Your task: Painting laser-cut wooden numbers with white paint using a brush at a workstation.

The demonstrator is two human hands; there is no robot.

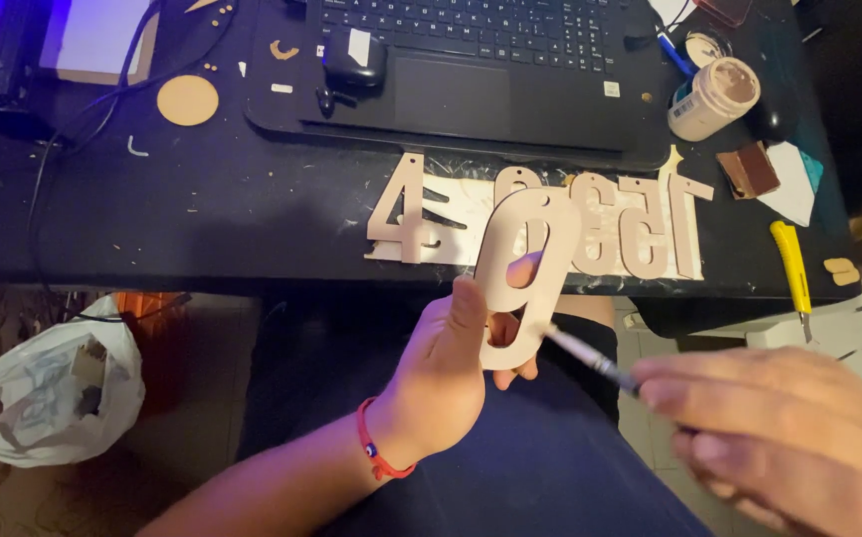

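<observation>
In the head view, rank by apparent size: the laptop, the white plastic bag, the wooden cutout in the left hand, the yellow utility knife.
1. Laptop, though its top is cut off by the frame.
2. Plastic bag.
3. Cutout in the left hand; it is nearer the camera, so it looks bigger.
4. Utility knife.

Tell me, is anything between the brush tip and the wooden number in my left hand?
Nothing visible. The left hand holds the wooden number up over the lap, and the brush in the right hand meets its lower edge with no object between.
</observation>
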